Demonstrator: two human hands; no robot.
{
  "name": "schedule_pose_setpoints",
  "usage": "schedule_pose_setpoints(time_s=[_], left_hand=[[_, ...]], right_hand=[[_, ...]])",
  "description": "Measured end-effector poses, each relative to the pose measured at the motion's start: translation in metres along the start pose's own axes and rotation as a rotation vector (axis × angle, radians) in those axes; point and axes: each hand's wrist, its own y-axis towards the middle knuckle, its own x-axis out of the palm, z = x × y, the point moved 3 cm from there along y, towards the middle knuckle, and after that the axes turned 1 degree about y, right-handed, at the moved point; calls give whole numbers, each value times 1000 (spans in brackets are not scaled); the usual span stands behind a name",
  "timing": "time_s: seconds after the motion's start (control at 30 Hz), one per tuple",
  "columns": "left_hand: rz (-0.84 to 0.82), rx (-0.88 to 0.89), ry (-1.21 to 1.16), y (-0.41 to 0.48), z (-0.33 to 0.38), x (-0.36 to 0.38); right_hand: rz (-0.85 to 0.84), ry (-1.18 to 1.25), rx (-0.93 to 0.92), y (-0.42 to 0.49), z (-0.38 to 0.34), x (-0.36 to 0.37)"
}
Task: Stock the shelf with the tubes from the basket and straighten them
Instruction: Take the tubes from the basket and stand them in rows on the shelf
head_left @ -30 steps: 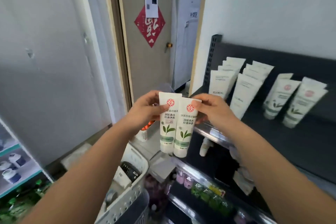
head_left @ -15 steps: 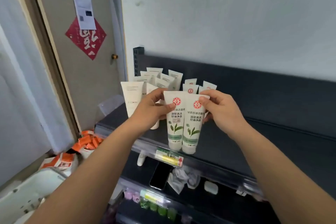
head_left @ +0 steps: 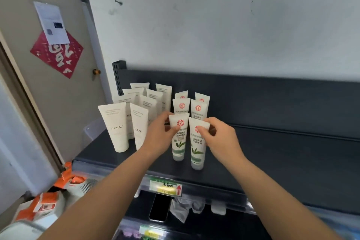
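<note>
Two white tubes with green leaves and a red seal stand cap-down on the dark shelf (head_left: 282,158). My left hand (head_left: 158,134) pinches the top of the left tube (head_left: 179,142). My right hand (head_left: 220,138) pinches the top of the right tube (head_left: 197,148). Behind them stand several more tubes of the same kind (head_left: 190,105) in two short rows. To the left is a group of plain white tubes marked FLORAL (head_left: 116,126). The basket is only a blurred white rim (head_left: 21,230) at the bottom left.
The shelf's right half is bare dark metal. A price label (head_left: 165,188) hangs on the front edge. Below it lie a black phone (head_left: 159,209) and a crumpled bag (head_left: 185,208). Orange and white packs (head_left: 46,202) pile on the floor at the left, by a door.
Both hands carried the two tubes from in front of me onto the shelf, and the tubes now stand on it in front of the matching rows. My view has swung right, off the basket.
</note>
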Motion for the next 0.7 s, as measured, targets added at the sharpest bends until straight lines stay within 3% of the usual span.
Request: schedule_pose_setpoints(time_s=[0.1, 0.7], left_hand=[[1, 3, 12, 14, -12, 2], [-27, 75, 155, 51, -36, 11]], right_hand=[[-52, -54, -3, 2, 5, 10], [45, -243, 42, 37, 24, 29]])
